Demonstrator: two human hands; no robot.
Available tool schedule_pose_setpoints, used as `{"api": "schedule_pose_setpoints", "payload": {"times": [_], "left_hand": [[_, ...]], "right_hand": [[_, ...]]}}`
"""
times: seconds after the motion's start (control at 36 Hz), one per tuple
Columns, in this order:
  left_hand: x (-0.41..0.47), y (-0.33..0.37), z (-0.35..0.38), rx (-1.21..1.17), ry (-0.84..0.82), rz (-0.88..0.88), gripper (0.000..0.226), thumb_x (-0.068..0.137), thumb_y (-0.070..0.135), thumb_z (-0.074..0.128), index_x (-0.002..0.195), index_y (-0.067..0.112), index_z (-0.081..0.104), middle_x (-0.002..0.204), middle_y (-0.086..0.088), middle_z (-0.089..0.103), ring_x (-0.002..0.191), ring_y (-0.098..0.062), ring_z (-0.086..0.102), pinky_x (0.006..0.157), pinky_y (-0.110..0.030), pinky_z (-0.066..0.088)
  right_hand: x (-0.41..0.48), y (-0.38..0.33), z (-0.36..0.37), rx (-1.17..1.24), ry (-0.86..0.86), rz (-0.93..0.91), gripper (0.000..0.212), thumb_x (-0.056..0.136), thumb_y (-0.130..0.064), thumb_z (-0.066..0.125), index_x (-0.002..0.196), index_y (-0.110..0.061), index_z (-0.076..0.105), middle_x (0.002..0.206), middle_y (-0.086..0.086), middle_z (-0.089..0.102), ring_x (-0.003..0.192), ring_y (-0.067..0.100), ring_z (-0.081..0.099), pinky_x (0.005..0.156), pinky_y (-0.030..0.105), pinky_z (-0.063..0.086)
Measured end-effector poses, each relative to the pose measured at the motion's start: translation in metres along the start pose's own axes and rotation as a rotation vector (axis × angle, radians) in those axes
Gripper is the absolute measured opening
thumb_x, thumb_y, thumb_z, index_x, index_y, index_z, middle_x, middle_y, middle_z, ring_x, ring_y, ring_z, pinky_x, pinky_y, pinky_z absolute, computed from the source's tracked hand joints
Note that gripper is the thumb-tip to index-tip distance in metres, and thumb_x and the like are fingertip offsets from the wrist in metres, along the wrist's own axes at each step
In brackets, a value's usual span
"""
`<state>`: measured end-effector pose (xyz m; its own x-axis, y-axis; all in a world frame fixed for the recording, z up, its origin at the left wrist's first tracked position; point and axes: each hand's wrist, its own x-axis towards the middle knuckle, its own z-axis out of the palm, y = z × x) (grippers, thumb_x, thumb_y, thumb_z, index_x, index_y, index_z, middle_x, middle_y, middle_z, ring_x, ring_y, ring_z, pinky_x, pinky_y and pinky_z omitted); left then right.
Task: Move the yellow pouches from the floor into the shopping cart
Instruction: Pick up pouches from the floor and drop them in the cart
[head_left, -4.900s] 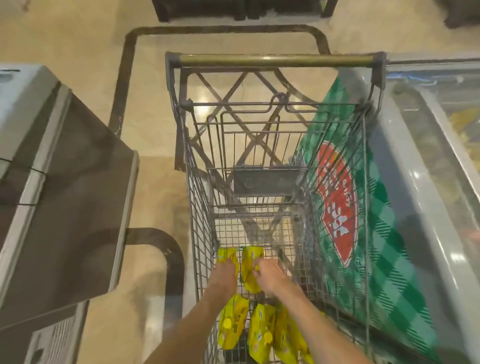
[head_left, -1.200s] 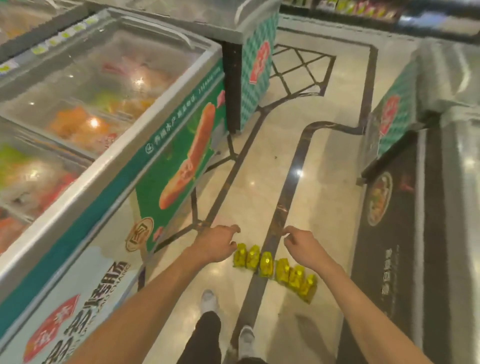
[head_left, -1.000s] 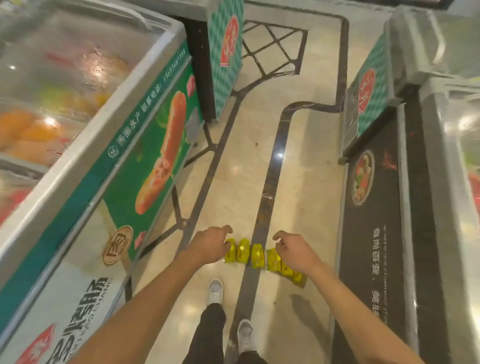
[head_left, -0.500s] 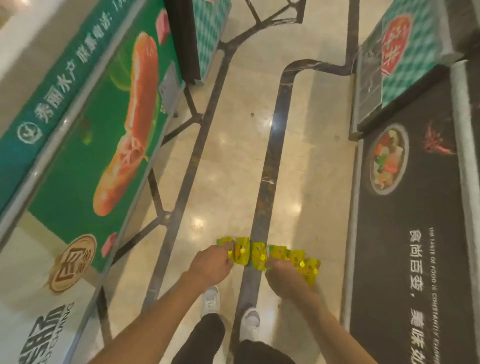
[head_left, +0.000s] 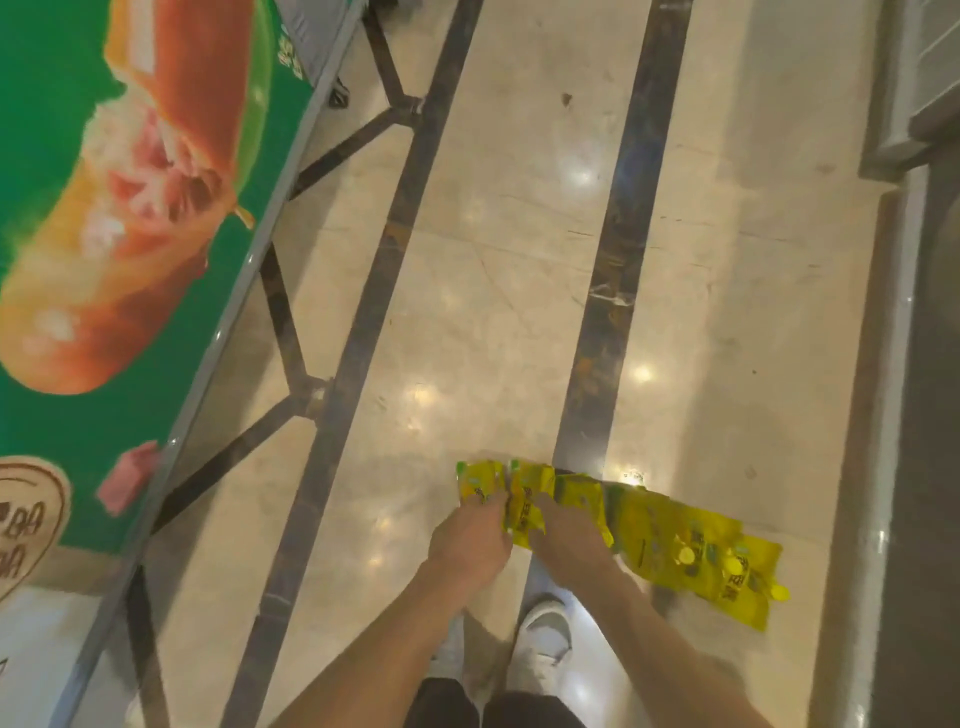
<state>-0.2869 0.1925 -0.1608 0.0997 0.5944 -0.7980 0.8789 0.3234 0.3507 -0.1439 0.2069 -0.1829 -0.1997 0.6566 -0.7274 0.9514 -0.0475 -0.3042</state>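
yellow pouches, row running left-right, floor

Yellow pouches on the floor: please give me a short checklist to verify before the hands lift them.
1. Left hand on the leftmost of the yellow pouches: ok, fingers lie on it.
2. Right hand on a neighbouring pouch: ok, it touches the row.
3. Grip firmly closed on each pouch: cannot tell, the frame is blurred.
4. Other pouches free to stay behind: ok, they lie in an overlapping row to the right on the floor.
5. Shopping cart within reach: cannot tell, it is not in view.
6. Shoes off the pouches: ok.
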Motion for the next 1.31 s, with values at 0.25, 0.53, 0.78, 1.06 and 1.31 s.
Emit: {"api": "schedule_pose_setpoints", "payload": {"times": [0.25,0.53,0.78,1.06,1.31], "left_hand": [[0.07,-0.019,0.051,0.043,-0.015,0.031,0.029,0.1,0.028,0.044,0.124,0.015,0.053,0.121,-0.015,0.055,0.106,-0.036,0.06,0.08,-0.041,0.05],[0.042,-0.028,0.016,0.009,0.026,-0.008,0.018,0.093,0.006,0.044,0.096,0.007,0.062,0.097,-0.015,0.063,0.086,-0.033,0.063,0.067,-0.032,0.043],[-0.073,0.005,-0.077,0.045,0.144,0.029,0.018,0.094,0.014,0.047,0.104,0.014,0.061,0.098,-0.013,0.065,0.089,-0.033,0.064,0.069,-0.033,0.047],[-0.259,0.065,-0.214,0.129,0.274,0.109,0.02,0.093,0.017,0.048,0.099,0.01,0.066,0.097,-0.015,0.068,0.091,-0.034,0.067,0.071,-0.035,0.049],[-0.416,0.119,-0.312,0.226,0.383,0.174,0.03,0.099,0.024,0.043,0.111,0.011,0.067,0.104,-0.018,0.068,0.098,-0.036,0.065,0.08,-0.04,0.052]], "right_hand": [[0.05,0.011,0.052,-0.123,-0.003,-0.025,0.018,0.094,-0.018,0.043,0.108,-0.013,0.054,0.103,0.014,0.065,0.094,0.032,0.063,0.064,0.034,0.039],[0.024,0.004,0.015,-0.179,-0.046,-0.024,0.02,0.088,-0.005,0.043,0.101,-0.012,0.058,0.096,0.011,0.065,0.088,0.031,0.064,0.067,0.036,0.048],[-0.077,-0.051,-0.103,-0.303,0.008,-0.08,0.021,0.084,0.001,0.042,0.1,-0.007,0.054,0.096,0.016,0.064,0.088,0.035,0.064,0.061,0.037,0.044],[-0.255,-0.135,-0.268,-0.144,0.204,-0.141,0.013,0.088,-0.014,0.039,0.086,-0.016,0.052,0.086,0.012,0.062,0.081,0.036,0.063,0.068,0.042,0.053],[-0.397,-0.203,-0.374,-0.039,0.334,-0.196,0.024,0.093,-0.021,0.041,0.092,-0.018,0.064,0.091,0.015,0.068,0.087,0.034,0.063,0.072,0.038,0.051]]}}
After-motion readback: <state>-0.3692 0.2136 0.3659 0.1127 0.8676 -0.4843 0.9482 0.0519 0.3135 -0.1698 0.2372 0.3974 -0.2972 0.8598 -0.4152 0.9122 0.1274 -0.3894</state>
